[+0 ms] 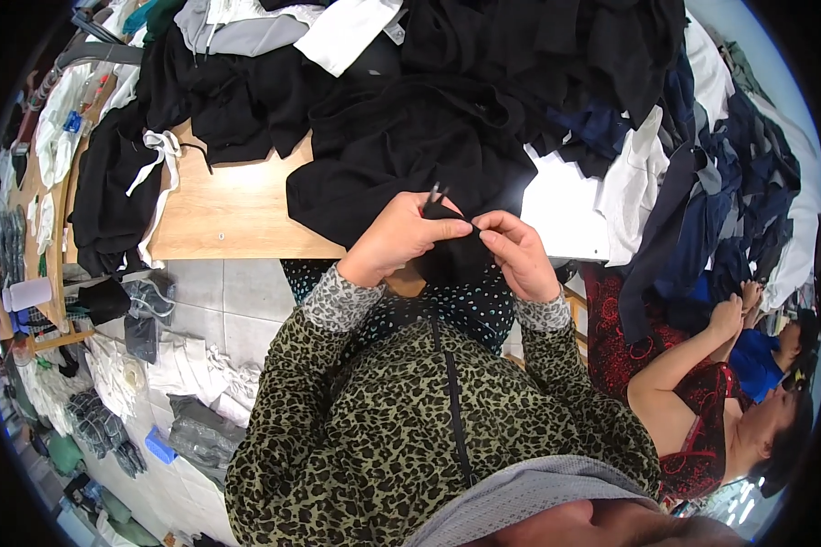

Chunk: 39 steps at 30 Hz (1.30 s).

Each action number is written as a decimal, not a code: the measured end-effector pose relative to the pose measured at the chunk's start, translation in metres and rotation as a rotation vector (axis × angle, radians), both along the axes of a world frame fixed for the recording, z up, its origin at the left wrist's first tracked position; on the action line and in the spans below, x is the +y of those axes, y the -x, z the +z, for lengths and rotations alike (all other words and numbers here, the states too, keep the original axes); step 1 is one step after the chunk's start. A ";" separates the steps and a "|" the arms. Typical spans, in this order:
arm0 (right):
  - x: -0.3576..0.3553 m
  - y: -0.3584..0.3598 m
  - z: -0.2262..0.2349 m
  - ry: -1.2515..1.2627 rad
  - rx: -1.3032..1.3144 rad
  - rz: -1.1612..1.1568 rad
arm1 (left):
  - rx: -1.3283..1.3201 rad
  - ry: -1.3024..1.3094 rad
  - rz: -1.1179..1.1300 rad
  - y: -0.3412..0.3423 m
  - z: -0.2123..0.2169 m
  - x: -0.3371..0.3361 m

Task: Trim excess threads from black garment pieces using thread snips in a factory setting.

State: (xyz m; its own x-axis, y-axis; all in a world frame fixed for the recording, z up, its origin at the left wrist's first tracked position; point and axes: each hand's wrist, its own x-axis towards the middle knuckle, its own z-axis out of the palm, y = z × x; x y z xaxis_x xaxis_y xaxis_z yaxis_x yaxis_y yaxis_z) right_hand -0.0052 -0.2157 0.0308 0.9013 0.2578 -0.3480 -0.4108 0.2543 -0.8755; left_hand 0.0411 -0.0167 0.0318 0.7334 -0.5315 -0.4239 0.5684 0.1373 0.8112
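A black garment (410, 128) lies bunched on the near part of the table, its lower end hanging over the front edge. My left hand (400, 237) is closed, thumb and forefinger pinching a fold of this cloth. Two short dark prongs (437, 193) stick up from the same hand, like the tips of thread snips; the rest of them is hidden. Close beside it, my right hand (522, 257) pinches the cloth's edge between thumb and fingertips. The two thumbs almost meet. Whatever lies between the right fingertips is too small to make out.
Black garments (237, 100) are heaped along the back of the wooden table (246, 205). White cloth strips (161, 173) hang at its left. Navy garments (739, 173) pile up on the right, where a co-worker (693, 410) sits close. Bagged clothes (205, 433) lie on the floor at left.
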 end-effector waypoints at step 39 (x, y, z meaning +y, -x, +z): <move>0.069 -0.024 0.043 -0.261 -0.121 -0.434 | -0.507 -0.140 0.457 0.011 0.035 0.018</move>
State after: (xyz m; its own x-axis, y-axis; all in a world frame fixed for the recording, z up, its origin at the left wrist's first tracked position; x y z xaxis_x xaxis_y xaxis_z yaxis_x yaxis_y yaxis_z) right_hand 0.0190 -0.1468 0.0738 0.9743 -0.0841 -0.2089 -0.1190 0.5952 -0.7948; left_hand 0.0302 0.0015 0.0664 0.9961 -0.0879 -0.0120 0.0250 0.1474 0.9888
